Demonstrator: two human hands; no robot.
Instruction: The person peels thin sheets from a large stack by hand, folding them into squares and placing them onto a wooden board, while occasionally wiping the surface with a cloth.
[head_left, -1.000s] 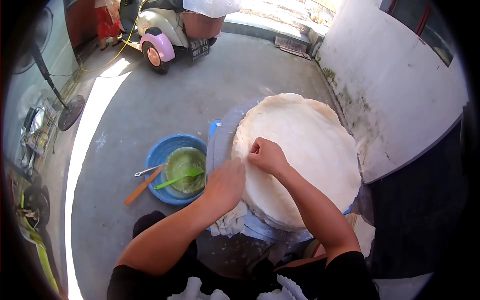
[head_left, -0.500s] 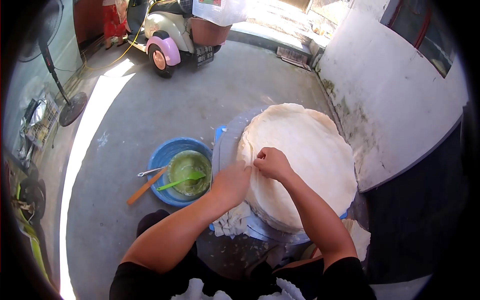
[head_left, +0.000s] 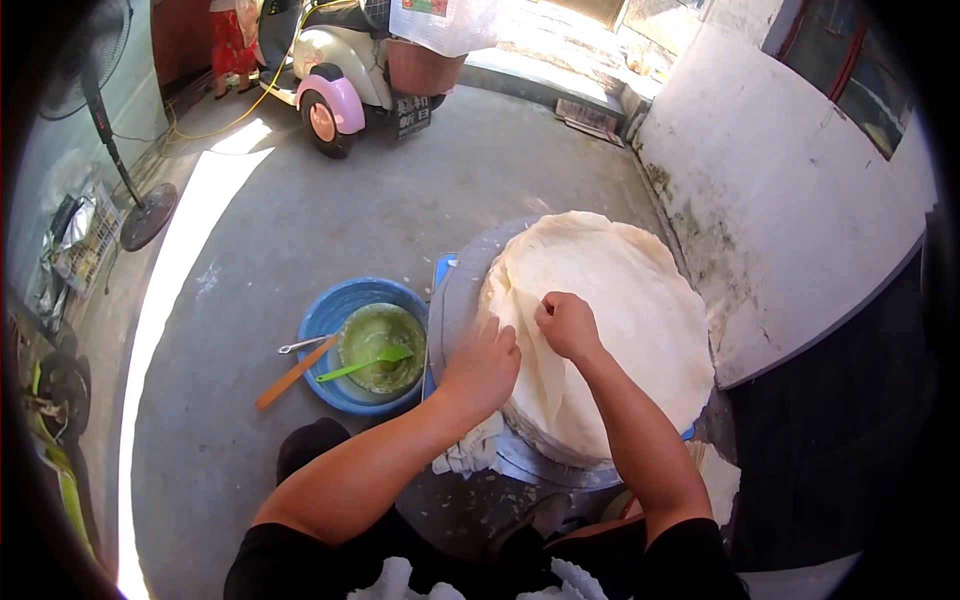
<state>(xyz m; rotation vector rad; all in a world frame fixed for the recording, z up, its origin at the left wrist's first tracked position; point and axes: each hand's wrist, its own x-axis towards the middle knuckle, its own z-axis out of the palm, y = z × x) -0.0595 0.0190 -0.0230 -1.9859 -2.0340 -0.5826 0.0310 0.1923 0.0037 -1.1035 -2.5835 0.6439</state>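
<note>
On a round grey board (head_left: 457, 312), near the middle of the floor (head_left: 230, 330): one thick stack (head_left: 640, 320) of thin, pale, round sheets, edges uneven, resting in front of the person and somewhat to the right.

Item: top sheet (head_left: 545, 385), its left side raised and turned back as a soft, narrow fold running toward the person.

Item: right hand (head_left: 569, 327), over the stack, fingers curled tight in a pinch, apparently on the raised edge of that sheet; the contact itself is hidden by the knuckles.

Item: left hand (head_left: 482, 370), over the stack's left rim, palm down, fingers loosely bent; whether the fingertips grip anything, cannot tell.

Item: blue basin (head_left: 318, 318), left of the board, containing a bowl of greenish matter with a green spatula (head_left: 392, 354); a wooden handle (head_left: 290, 379) projects over the rim.

Handling note, by judgement: such sheets look thin and liable to tear. Best drawn back low and slowly, almost flat across the stack, the pull spread along the fold rather than at one pinched point; the other hand would do well to steady the layers beneath and free any clinging spot.
</note>
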